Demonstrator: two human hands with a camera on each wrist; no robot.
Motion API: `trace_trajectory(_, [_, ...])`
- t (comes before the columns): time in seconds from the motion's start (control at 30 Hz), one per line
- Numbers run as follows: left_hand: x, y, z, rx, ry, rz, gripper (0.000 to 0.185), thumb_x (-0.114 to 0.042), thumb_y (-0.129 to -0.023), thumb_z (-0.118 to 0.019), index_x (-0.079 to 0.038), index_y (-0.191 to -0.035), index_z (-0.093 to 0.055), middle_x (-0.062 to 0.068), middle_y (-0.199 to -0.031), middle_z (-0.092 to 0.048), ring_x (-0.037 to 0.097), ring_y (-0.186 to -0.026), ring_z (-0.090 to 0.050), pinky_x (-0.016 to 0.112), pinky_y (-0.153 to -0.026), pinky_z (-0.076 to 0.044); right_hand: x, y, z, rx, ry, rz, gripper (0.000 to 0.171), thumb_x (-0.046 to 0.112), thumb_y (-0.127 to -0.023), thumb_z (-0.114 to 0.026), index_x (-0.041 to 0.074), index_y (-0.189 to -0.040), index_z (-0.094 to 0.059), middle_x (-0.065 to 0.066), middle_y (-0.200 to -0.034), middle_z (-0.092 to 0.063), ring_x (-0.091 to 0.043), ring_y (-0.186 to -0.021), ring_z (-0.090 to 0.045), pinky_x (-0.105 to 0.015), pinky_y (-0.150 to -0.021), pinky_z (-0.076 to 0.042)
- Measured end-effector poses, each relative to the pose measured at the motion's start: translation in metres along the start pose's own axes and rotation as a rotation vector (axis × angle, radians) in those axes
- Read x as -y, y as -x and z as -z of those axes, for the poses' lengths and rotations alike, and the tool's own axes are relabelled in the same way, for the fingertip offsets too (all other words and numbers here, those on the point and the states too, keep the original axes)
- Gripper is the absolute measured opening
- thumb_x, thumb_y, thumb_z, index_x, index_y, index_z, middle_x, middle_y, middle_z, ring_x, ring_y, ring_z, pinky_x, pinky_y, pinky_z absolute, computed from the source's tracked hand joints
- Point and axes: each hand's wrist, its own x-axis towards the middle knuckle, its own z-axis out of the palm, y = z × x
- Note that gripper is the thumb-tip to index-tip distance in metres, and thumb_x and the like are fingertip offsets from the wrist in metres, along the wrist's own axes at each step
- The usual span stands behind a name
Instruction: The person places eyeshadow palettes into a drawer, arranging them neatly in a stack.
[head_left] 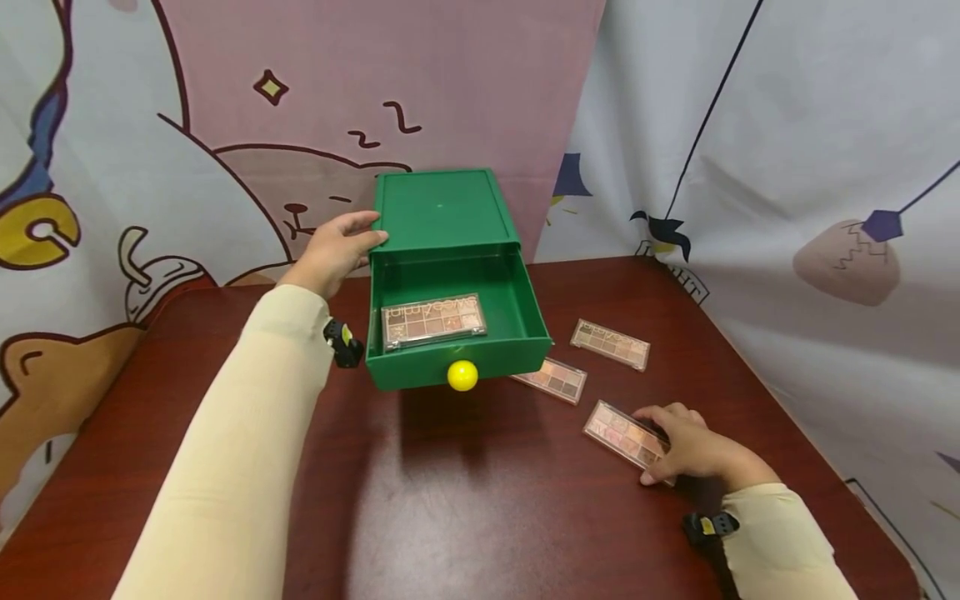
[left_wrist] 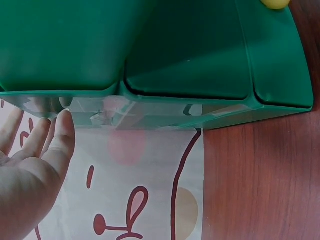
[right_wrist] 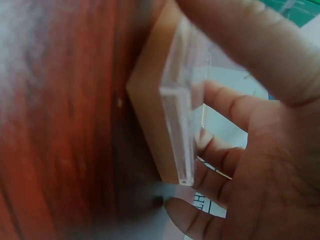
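Observation:
A green drawer box (head_left: 438, 208) stands at the back of the table, its drawer (head_left: 457, 364) pulled out, with a yellow knob (head_left: 462, 375) on the front. One eyeshadow palette (head_left: 432, 320) lies inside the drawer. My left hand (head_left: 360, 237) rests with straight fingers against the box's left upper edge; the left wrist view shows those fingers (left_wrist: 62, 132) touching the box (left_wrist: 65, 45). At the front right, my right hand (head_left: 660, 446) grips the near end of another palette (head_left: 618, 429) lying on the table. Up close, thumb and fingers (right_wrist: 225, 110) curl round that palette (right_wrist: 160, 110).
Two more palettes (head_left: 609, 343) (head_left: 553, 379) lie on the dark red table (head_left: 450, 500), right of the drawer. Printed cloth backdrops (head_left: 787, 125) hang close behind and to both sides. The table's right edge runs near my right wrist.

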Motion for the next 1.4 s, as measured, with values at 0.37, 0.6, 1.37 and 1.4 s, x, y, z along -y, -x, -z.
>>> trace_trajectory(0.37, [0.002,-0.002,0.001,-0.002,-0.012,-0.003,0.055,-0.03,-0.099,-0.055,-0.021,-0.15,-0.037,0.003,-0.155,-0.032,0.024,-0.134,-0.041,0.041,-0.109,-0.037,-0.002,-0.006,-0.002,-0.037,-0.076,0.017,0.072,0.014,-0.064,-0.087,0.0,-0.127,-0.055,-0.018,-0.108,-0.049,-0.033,-0.096,-0.04,-0.033,-0.07,-0.043])
trace_trajectory(0.6, [0.001,-0.002,0.001,-0.005,-0.015,-0.008,0.055,-0.028,-0.099,-0.055,-0.02,-0.15,-0.037,0.004,-0.154,-0.033,0.024,-0.134,-0.041,0.041,-0.109,-0.037,-0.003,-0.007,0.0,-0.106,-0.078,0.057,0.068,0.017,-0.067,-0.086,0.0,-0.127,-0.058,-0.015,-0.106,-0.05,-0.028,-0.095,-0.042,-0.028,-0.068,-0.044])
trace_trajectory(1.37, [0.005,0.0,0.001,0.006,-0.017,-0.032,0.054,-0.026,-0.1,-0.054,-0.017,-0.15,-0.037,0.005,-0.154,-0.032,0.027,-0.134,-0.041,0.043,-0.109,-0.037,0.079,-0.044,0.11,-0.301,0.13,0.279,0.061,0.008,-0.071,-0.08,-0.001,-0.127,-0.056,-0.022,-0.112,-0.052,-0.035,-0.107,-0.037,-0.045,-0.084,-0.028])
trace_trajectory(1.4, [0.004,0.0,0.001,0.004,-0.014,-0.034,0.053,-0.026,-0.1,-0.054,-0.017,-0.15,-0.037,0.005,-0.154,-0.033,0.027,-0.134,-0.042,0.043,-0.109,-0.037,0.086,-0.047,0.116,-0.3,0.145,0.286,0.061,0.008,-0.072,-0.079,-0.001,-0.128,-0.055,-0.022,-0.112,-0.052,-0.035,-0.107,-0.037,-0.046,-0.084,-0.028])
